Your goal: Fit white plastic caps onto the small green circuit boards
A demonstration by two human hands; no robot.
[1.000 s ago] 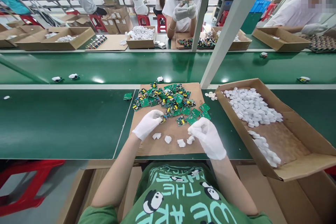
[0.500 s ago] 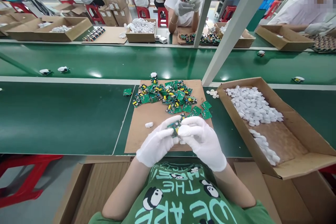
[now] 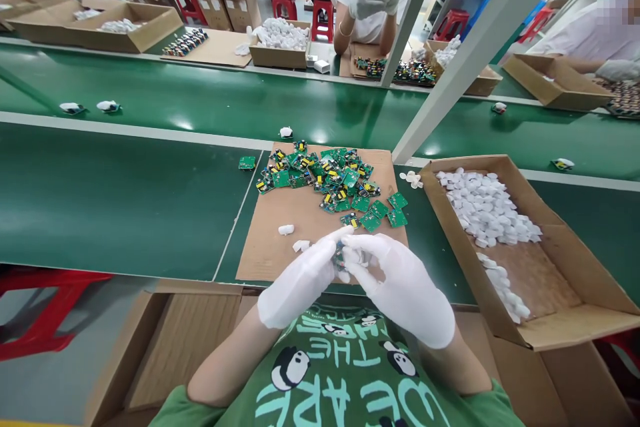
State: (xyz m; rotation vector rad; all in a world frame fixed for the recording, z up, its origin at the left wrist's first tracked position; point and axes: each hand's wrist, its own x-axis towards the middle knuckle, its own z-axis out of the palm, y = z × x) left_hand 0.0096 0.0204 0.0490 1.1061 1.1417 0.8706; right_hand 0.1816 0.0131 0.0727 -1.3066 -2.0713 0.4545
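Note:
My gloved left hand (image 3: 307, 277) is closed on a small circuit board (image 3: 339, 256), held edge-on just above the cardboard sheet (image 3: 260, 240). Against the same board press the fingertips of my gloved right hand (image 3: 400, 283). Most of the board is hidden by the gloves, and whether a white piece is also between the fingers is hard to tell. Two white plastic pieces, one round-ended (image 3: 286, 229) and one angular (image 3: 301, 245), lie left of my hands. Beyond them a heap of green circuit boards (image 3: 330, 177) with yellow and black components covers the sheet's far half.
At the right an open cardboard box (image 3: 560, 267) holds many white caps (image 3: 485, 203). Small pale discs (image 3: 411, 179) lie beside it. A slanted white post (image 3: 450, 73) rises behind the sheet. Across the green conveyor belt (image 3: 210, 103), co-workers sit with boxes and boards.
The board between my hands has turned edge-on and is more covered. An angular white piece now shows left of my hands. A white-topped board at the heap's far edge has shifted left on the belt.

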